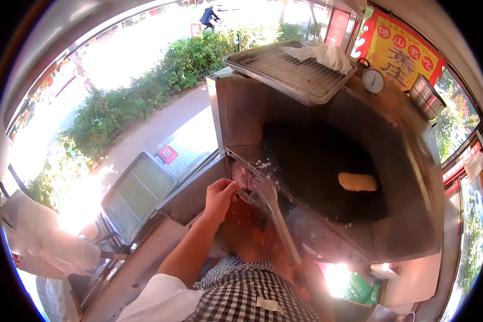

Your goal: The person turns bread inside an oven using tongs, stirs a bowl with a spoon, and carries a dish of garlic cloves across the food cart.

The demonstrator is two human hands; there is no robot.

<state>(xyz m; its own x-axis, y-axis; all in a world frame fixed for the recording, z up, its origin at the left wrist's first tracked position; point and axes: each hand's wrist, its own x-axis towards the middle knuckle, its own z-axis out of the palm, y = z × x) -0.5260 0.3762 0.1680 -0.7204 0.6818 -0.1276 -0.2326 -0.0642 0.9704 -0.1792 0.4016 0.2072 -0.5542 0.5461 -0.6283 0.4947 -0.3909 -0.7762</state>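
Observation:
Just left of the fryer's front corner, my left hand point(219, 199) is closed, thumb pressed to fingers, by a small wire piece point(244, 196) and a pinkish item point(240, 174). What the fingers pinch is too small to tell. A long-handled tool point(280, 221) slants from beside that hand down to the right. At its lower end my right hand point(300, 276) is a hazy shape in glare, its fingers not clear. In the dark fryer point(322, 155) floats one golden oblong piece point(358, 182). White bits point(263, 164) lie at the fryer's left edge.
A tray with a wire rack point(292, 72) and a white cloth point(324, 56) sits above the fryer, beside a dial point(373, 80) and a metal pot point(427, 97). Another racked tray point(139, 196) stands left. Outside, a person point(209, 17) is on a bicycle.

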